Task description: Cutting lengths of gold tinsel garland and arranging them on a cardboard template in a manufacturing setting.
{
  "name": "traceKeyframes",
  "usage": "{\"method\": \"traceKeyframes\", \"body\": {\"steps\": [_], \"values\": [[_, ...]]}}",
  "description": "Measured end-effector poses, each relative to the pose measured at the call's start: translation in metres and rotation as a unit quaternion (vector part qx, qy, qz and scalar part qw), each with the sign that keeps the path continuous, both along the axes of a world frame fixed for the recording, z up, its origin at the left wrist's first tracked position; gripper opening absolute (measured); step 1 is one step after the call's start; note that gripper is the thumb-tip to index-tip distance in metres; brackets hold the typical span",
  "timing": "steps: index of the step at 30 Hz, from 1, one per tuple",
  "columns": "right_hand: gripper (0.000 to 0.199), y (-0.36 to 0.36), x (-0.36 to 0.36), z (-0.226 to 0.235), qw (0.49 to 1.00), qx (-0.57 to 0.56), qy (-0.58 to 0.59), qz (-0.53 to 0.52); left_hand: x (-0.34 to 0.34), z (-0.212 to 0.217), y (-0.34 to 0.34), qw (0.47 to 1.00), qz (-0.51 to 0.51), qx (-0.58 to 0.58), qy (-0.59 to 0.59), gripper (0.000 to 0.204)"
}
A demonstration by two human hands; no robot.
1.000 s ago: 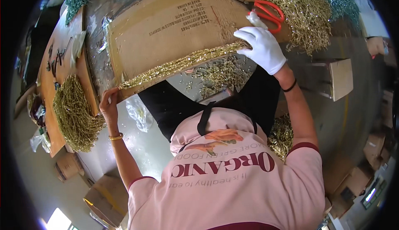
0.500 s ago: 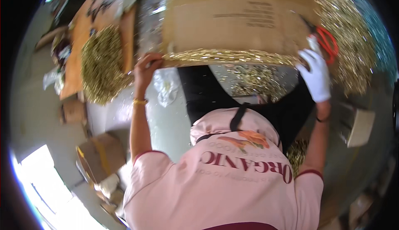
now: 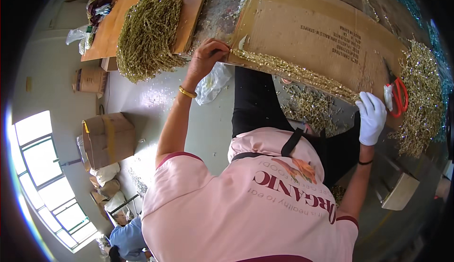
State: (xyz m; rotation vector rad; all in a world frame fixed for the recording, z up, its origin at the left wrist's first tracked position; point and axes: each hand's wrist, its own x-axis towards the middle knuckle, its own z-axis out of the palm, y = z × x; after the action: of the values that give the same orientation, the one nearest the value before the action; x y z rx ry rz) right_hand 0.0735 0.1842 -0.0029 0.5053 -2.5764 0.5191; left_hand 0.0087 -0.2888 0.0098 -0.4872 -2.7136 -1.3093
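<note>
A bundle of gold glittery tinsel strands lies stretched along the near edge of a flat cardboard sheet. At its left end, the bare fingers of my left hand are pinched together on the strands. My right hand, in a white glove, has its fingers closed on the other end, near the cardboard's right corner. Just beyond the glove rests a pair of scissors with red handles, the blades pointing away from me. Parts of both sets of fingertips are hidden.
Gold tinsel heaps lie on a wooden board at left and right of the cardboard. Teal tinsel runs along the far right. More gold scraps sit below. A carton stands on the floor; a person in blue is at lower left.
The view has turned, so the cardboard and tinsel now slope down to the right. Both hands stay at the bundle's ends. A person in blue has come into view at lower left.
</note>
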Motion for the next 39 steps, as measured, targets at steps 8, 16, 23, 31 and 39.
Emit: {"method": "traceKeyframes", "body": {"steps": [8,16,23,31,39], "values": [[0.028,-0.005,-0.009,0.003,1.0,-0.013,-0.019,-0.009,0.002,0.002,0.0,0.999,0.0,-0.028,0.02,0.01],[0.03,-0.01,-0.013,0.008,0.999,-0.036,-0.007,0.013,0.002,0.017,-0.006,0.991,0.092,-0.095,-0.018,0.025],[0.025,-0.001,-0.009,0.006,0.999,-0.026,0.036,-0.009,0.01,0.063,0.241,0.961,-0.245,0.004,0.127,0.022],[0.026,0.002,-0.01,0.0,0.998,-0.052,0.037,0.001,-0.006,-0.021,0.301,0.953,-0.241,0.019,0.183,0.016],[0.016,0.015,-0.006,0.0,0.998,-0.029,0.053,0.008,-0.004,-0.017,0.299,0.946,-0.263,-0.011,0.189,0.016]]}}
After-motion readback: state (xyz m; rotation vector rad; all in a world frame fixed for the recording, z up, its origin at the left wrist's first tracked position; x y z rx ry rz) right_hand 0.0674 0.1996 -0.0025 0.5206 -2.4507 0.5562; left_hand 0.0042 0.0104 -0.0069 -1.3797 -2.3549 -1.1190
